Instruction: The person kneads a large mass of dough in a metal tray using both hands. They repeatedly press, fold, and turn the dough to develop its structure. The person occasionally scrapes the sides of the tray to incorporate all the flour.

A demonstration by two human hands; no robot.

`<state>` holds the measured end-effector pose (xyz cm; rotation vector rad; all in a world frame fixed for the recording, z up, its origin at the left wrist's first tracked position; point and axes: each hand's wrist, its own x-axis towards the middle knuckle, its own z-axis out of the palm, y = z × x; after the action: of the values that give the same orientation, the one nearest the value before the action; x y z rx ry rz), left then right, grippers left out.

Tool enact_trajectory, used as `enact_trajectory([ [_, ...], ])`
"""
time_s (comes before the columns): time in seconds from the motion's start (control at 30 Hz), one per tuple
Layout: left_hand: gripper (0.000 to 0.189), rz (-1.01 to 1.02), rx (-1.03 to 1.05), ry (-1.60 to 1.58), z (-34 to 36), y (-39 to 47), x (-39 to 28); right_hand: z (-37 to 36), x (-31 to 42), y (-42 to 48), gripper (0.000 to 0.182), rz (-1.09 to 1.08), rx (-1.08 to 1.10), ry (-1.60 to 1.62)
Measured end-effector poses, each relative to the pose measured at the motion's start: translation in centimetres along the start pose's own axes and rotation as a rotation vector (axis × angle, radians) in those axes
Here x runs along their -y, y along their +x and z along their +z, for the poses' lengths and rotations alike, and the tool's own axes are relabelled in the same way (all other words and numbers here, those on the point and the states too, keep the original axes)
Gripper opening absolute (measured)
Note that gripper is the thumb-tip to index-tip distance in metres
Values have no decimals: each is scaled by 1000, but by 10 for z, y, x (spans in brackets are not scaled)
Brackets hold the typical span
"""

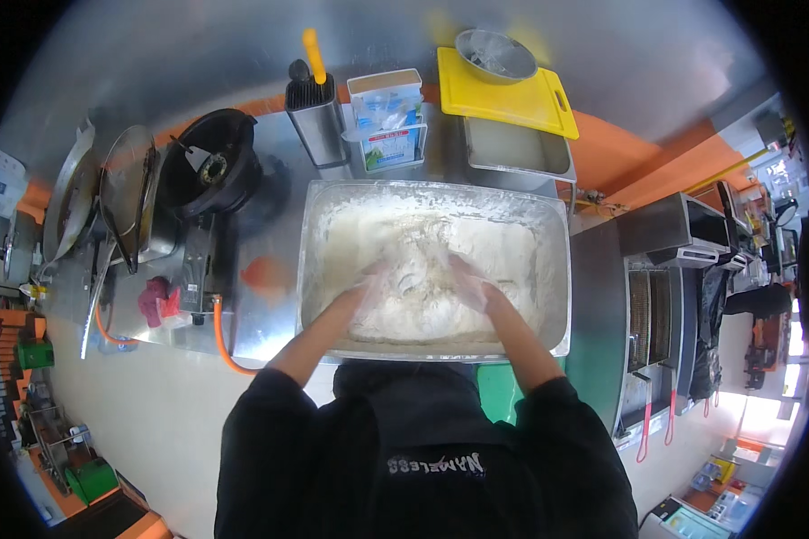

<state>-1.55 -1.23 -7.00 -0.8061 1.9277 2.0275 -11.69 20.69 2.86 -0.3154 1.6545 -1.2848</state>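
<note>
A large rectangular metal pan stands before me, holding white, flour-like powder. Both hands reach into it, wearing thin clear plastic gloves dusted white. My left hand is at the left of a powder-coated heap in the middle. On the heap's right side is my right hand. The fingers of both are blurred and partly lost against the powder, so whether they grip anything is unclear. Lumps show in the heap, but their coating hides what they are.
Behind the pan stand a knife block, a white holder with packets and a metal container under a yellow cutting board bearing a metal bowl. Left are a black pot and strainer; right, fryer baskets.
</note>
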Motion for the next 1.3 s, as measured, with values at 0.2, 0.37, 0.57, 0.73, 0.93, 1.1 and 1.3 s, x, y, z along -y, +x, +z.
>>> enact_trajectory([
  [0.2, 57, 93, 218, 1320, -44, -56, -24, -40, -61, -32, 60, 174, 118, 220],
  [0.37, 57, -331, 245, -185, 3, -74, -41, 30, -30, -2, 59, 287, -43, 616],
  [0.57, 58, -137, 93, -175, 4, -59, -45, -14, -33, -8, 61, 131, -13, 669],
  [0.73, 58, -162, 177, 747, -44, -41, -17, -46, -54, -23, 62, 179, 9, 588],
  [0.93, 55, -292, 174, -314, 25, -29, -18, 32, 14, -10, 63, 207, -36, 579],
  [1.1, 53, -129, 137, -380, 15, 19, 0, -15, -44, 5, 60, -156, -96, 124],
  [1.3, 41, -20, 217, 1276, -51, -48, 0, -57, -67, -56, 47, 293, 141, 85],
])
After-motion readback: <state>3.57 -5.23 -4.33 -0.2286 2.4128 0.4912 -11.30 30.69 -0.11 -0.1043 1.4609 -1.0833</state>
